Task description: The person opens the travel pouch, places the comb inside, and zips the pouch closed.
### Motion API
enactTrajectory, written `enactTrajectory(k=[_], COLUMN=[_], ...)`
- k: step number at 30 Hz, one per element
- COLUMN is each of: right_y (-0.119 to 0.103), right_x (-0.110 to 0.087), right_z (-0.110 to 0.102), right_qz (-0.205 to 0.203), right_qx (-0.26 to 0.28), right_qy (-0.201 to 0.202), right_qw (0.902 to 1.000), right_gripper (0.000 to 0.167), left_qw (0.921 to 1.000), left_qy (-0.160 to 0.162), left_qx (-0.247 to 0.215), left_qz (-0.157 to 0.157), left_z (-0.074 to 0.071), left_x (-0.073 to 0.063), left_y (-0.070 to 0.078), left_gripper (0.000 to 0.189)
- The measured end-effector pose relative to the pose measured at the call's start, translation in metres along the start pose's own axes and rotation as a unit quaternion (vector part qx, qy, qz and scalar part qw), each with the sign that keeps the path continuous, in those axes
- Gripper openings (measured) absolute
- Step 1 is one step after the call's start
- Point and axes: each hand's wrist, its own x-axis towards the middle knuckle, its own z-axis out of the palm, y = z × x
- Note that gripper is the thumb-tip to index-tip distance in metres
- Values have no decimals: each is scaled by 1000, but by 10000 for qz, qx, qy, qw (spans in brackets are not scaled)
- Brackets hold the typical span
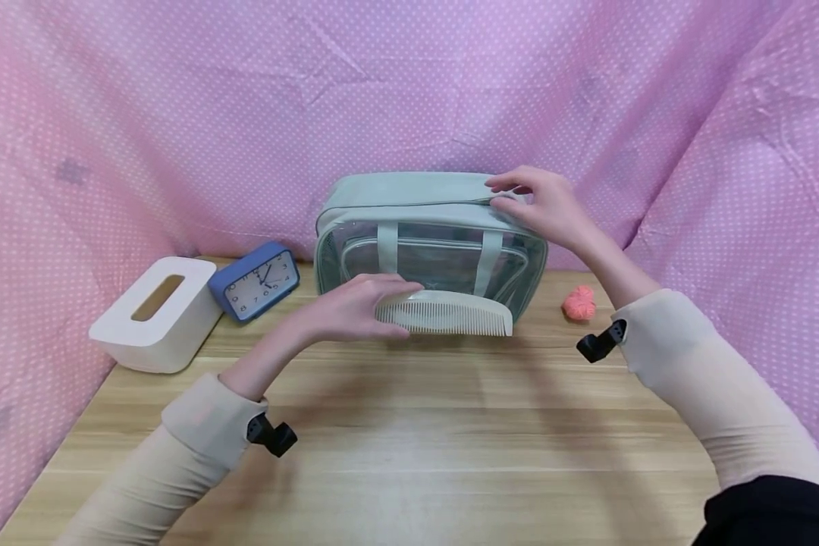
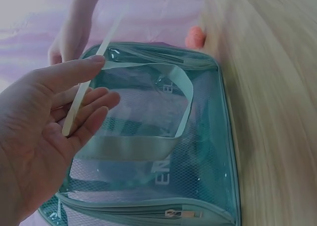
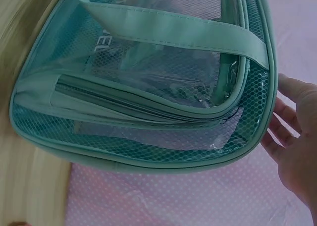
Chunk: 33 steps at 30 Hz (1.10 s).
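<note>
A pale comb [image 1: 450,314] is pinched by my left hand [image 1: 365,307], its teeth facing down in front of the bag. In the left wrist view the comb [image 2: 81,99] appears edge-on between thumb and fingers. The toiletry bag [image 1: 430,189], light green with clear panels and two straps, stands upright at the back of the table. My right hand [image 1: 542,201] is at the bag's top right corner, thumb and fingertips apart around the zip seam. From the right wrist, this hand [image 3: 299,132] shows loosely spread fingers against the bag's edge, their tips partly hidden behind it.
A blue alarm clock [image 1: 262,284] leans beside a white tissue box [image 1: 184,326] on the left. Right of the bag lies a small coral-coloured lump [image 1: 578,303]. Pink dotted cloth [image 1: 409,91] hangs behind and along both sides of the wooden table [image 1: 450,440].
</note>
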Motion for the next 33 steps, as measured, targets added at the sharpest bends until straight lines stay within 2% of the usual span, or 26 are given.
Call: enactTrajectory(k=[10, 18, 26, 33], right_y=[-1, -5, -4, 2], right_x=[14, 20, 28, 30], right_z=[-1, -3, -2, -5], right_qz=[-134, -139, -381, -41], right_qx=[-312, -705, -1137, -1316], right_qy=[-784, -1364, -1598, -1889], right_qw=[9963, 9880, 9798, 9731], right_gripper=[34, 39, 41, 53], left_qw=[9997, 9988, 9972, 9951], left_qy=[174, 255, 351, 566], left_qx=[132, 221, 475, 484], left_qz=[135, 368, 451, 644], left_z=[-12, -25, -46, -66], left_x=[0, -1, -3, -1], left_y=[6, 11, 12, 9], left_gripper=[72, 71, 72, 70])
